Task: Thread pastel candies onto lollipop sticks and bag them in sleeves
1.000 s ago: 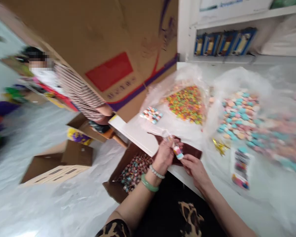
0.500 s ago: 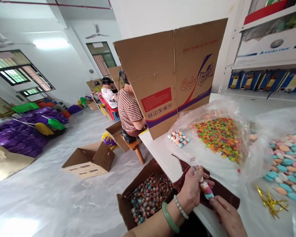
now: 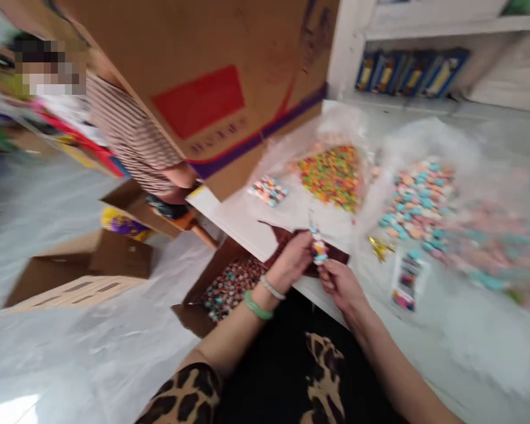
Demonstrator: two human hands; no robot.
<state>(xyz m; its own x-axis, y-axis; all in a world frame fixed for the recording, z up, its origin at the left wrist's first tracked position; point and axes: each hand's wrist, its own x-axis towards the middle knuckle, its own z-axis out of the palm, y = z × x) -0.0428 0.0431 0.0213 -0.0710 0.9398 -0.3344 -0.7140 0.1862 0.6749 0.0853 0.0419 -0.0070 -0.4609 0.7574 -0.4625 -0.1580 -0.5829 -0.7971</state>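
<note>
Between my two hands is a small wrapped candy stick (image 3: 319, 248) with white, pink, yellow and blue colours, held over a dark brown cloth (image 3: 338, 254) at the table's edge. My left hand (image 3: 295, 257), below which a beaded bracelet and a green bangle show, is closed round its upper part. The fingers of my right hand (image 3: 335, 280) pinch its lower end. Beyond the hands lie a small pile of pastel candies (image 3: 268, 191) and a heap of orange and green ring candies (image 3: 331, 176) on clear plastic. The picture is blurred.
A tall cardboard box (image 3: 212, 70) stands on the table (image 3: 242, 232). Below the edge, an open carton (image 3: 194, 312) holds many wrapped candies. Pastel candies (image 3: 417, 200), gold ties (image 3: 382, 247) and a printed packet (image 3: 408, 282) lie right. A person in stripes (image 3: 128, 135) sits at left.
The view has swung down and to the right, so more of the table's right side and my lap shows. Both hands still hold the candy stick.
</note>
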